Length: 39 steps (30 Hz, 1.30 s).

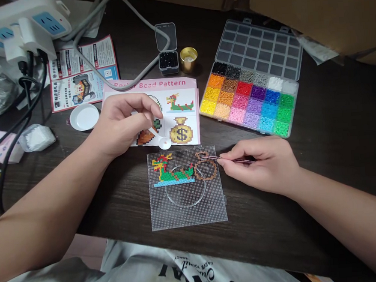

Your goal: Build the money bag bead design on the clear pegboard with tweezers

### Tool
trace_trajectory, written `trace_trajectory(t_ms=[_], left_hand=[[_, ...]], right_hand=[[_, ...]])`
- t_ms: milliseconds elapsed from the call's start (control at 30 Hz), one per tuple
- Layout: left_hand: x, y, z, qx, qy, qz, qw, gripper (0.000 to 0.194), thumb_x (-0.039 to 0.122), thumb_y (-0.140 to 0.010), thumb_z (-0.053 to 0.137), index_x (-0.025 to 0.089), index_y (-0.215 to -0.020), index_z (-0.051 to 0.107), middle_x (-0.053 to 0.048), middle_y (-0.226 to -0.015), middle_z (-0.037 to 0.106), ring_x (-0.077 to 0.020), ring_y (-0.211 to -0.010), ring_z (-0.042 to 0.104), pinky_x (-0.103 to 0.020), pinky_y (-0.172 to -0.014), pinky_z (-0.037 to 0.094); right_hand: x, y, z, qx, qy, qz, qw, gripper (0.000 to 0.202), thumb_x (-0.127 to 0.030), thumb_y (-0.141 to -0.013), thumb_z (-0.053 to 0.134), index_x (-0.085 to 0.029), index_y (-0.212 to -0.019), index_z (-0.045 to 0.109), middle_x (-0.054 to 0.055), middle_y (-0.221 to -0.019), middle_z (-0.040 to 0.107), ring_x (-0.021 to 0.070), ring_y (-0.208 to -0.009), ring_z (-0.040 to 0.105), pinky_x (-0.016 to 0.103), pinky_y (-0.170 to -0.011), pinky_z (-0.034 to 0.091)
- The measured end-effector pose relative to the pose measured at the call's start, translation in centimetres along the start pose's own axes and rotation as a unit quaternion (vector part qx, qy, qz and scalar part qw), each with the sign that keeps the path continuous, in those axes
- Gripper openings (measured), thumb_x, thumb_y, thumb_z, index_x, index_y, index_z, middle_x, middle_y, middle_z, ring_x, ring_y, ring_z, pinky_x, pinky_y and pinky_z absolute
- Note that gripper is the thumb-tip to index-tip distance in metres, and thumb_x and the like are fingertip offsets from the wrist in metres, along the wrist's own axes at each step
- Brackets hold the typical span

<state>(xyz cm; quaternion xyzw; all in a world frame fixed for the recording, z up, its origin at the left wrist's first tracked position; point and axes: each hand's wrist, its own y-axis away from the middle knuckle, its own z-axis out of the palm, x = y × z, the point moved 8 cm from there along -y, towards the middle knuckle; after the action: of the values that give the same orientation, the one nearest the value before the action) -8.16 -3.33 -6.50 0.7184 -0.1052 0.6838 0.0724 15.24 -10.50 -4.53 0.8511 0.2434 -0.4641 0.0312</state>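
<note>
Closed around the handle of a small white spoon (164, 143), my left hand (125, 119) hovers over the printed bead pattern sheet (152, 84). A few tiny beads lie in the spoon's bowl. My right hand (260, 164) pinches thin tweezers (231, 159), whose tips reach the brown bead outline of a money bag (206, 178) on the clear pegboard (186, 210). Left of that outline, a green, red and yellow dragon boat of beads (177, 175) sits on the same board above a light blue bead strip. A clear ring (186, 205) shows at the board's middle.
An open bead case (251, 98) with several colours stands at the right rear. Behind the sheet are a small box of black beads (168, 61) and a gold cup (189, 60). A white dish (84, 117), a power strip (22, 23) and cables occupy the left.
</note>
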Motion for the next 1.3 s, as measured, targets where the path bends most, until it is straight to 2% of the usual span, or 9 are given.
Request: trace_trajectory(t_ms=[167,367,667,867,1300], left_hand=[[-0.1,0.0,0.1,0.001,0.001,-0.002,1.000,0.026,-0.001,-0.061,0.054,0.016,-0.070,0.071,0.003,-0.050,0.048,-0.0125,-0.041,0.055,-0.018,-0.031,0.026],[-0.1,0.0,0.0,0.001,-0.008,-0.004,1.000,0.025,0.000,-0.062,0.055,0.016,-0.070,0.071,0.003,-0.050,0.048,-0.0127,-0.041,0.055,-0.018,-0.031,0.028],[-0.1,0.1,0.0,-0.007,-0.004,0.009,1.000,0.028,-0.002,-0.062,0.054,0.017,-0.073,0.072,0.002,-0.052,0.048,-0.0098,-0.042,0.051,-0.019,-0.034,0.025],[0.0,0.0,0.0,-0.010,-0.008,0.009,1.000,0.028,-0.003,-0.064,0.054,0.017,-0.073,0.072,0.003,-0.051,0.049,-0.0084,-0.041,0.048,-0.019,-0.035,0.027],[-0.2,0.1,-0.2,-0.007,-0.015,0.013,1.000,0.029,-0.001,-0.063,0.054,0.018,-0.074,0.073,0.002,-0.052,0.047,-0.0106,-0.044,0.051,-0.020,-0.035,0.024]], right_hand=[[-0.2,-0.3,0.4,-0.013,-0.005,-0.009,1.000,0.009,-0.019,-0.079,0.071,-0.020,-0.070,0.070,0.002,-0.064,0.073,0.0116,-0.046,0.060,0.024,-0.038,0.044],[-0.2,-0.4,0.5,-0.024,0.005,0.001,1.000,0.012,-0.014,-0.077,0.070,-0.020,-0.067,0.069,0.001,-0.060,0.070,0.0101,-0.043,0.055,0.025,-0.037,0.041],[0.0,-0.3,0.2,-0.014,0.013,0.027,0.999,0.014,-0.021,-0.078,0.071,-0.024,-0.064,0.068,0.000,-0.057,0.068,0.0113,-0.042,0.052,0.027,-0.035,0.039],[0.4,-0.2,0.4,-0.018,0.004,0.049,0.999,0.012,-0.023,-0.078,0.071,-0.025,-0.066,0.069,0.000,-0.062,0.071,0.0141,-0.046,0.058,0.029,-0.037,0.042],[0.4,-0.2,0.3,-0.013,0.001,0.042,0.999,0.012,-0.022,-0.077,0.072,-0.024,-0.065,0.070,0.001,-0.058,0.068,0.0121,-0.043,0.053,0.028,-0.036,0.039]])
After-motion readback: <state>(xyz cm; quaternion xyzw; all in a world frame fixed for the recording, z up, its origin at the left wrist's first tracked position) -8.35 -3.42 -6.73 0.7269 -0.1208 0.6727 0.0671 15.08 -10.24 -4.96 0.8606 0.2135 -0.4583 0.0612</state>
